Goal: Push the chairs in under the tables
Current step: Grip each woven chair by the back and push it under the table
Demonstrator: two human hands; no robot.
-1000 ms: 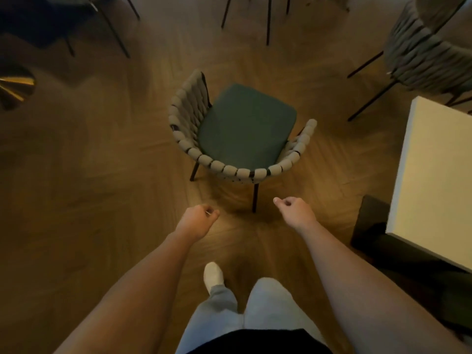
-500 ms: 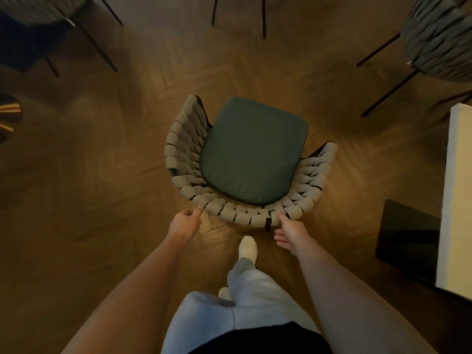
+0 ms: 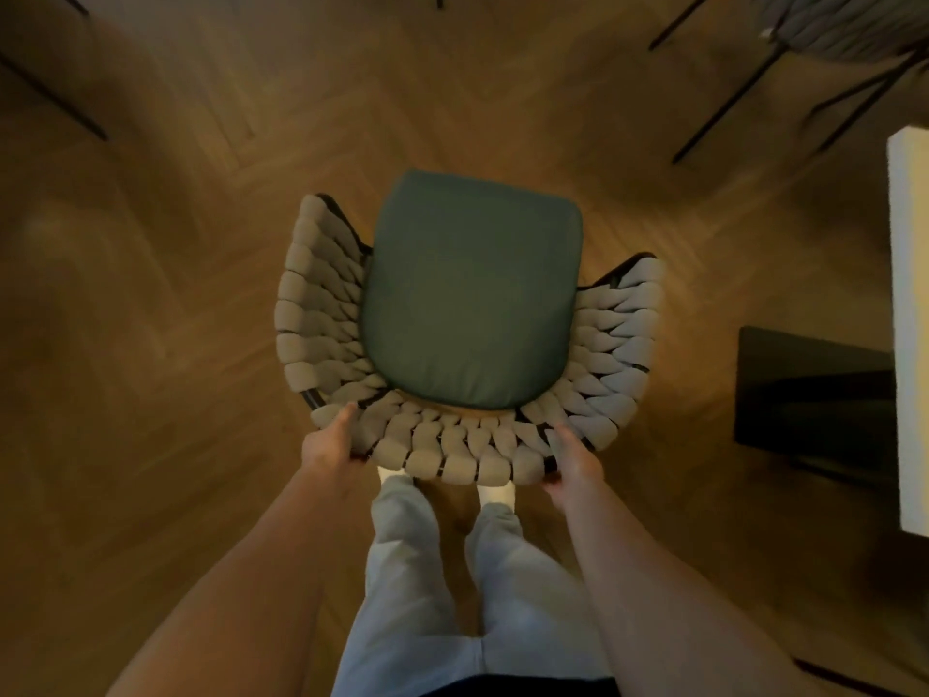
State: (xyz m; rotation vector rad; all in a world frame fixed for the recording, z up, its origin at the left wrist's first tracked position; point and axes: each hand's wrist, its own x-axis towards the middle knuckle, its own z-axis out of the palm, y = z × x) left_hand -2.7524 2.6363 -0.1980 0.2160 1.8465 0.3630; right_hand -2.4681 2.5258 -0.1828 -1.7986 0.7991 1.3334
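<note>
While both hands grip its curved back rim, the chair [image 3: 467, 314] stands on the wood floor [image 3: 151, 294], well left of the white table [image 3: 910, 319]: dark green seat cushion, grey woven-strap shell, black frame. Left hand [image 3: 329, 440] and right hand [image 3: 573, 460] curl round the rim, thumbs on top.

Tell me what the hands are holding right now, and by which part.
Both hands grip the chair by its woven backrest rim: left hand at the left rear, right hand at the right rear.

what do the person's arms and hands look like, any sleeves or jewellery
Both forearms are bare to the frame's edge, with no sleeves showing. The left hand and right hand wear no gloves, and no watch or bracelet shows; rings cannot be told in this dim light.
</note>
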